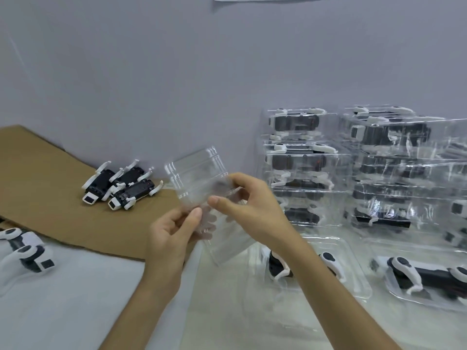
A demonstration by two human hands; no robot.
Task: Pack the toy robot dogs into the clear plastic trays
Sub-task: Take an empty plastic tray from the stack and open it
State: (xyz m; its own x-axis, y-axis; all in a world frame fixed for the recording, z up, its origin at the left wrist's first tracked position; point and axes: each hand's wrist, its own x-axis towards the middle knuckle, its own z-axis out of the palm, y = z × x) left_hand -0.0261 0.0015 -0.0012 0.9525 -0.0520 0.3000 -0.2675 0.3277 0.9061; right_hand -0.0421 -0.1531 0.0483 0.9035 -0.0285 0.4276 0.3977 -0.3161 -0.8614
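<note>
Your left hand [169, 238] and right hand [252, 205] each pinch the clear tray [195, 173] between thumb and fingers, holding it tilted above the table. Loose dogs [118, 185] lie on cardboard [38, 173] at left. Stacks of packed trays [300, 168] stand at right.

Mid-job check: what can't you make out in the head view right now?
Head view:
Clear tray: blurred, transparent; one or several nested, unclear.
Left hand: fingers behind the tray's plastic.
Packed tray stacks: glare hides the lower count.
Left-edge toy dog: cut off by frame.
Trayed dog: partly behind right forearm.
</note>
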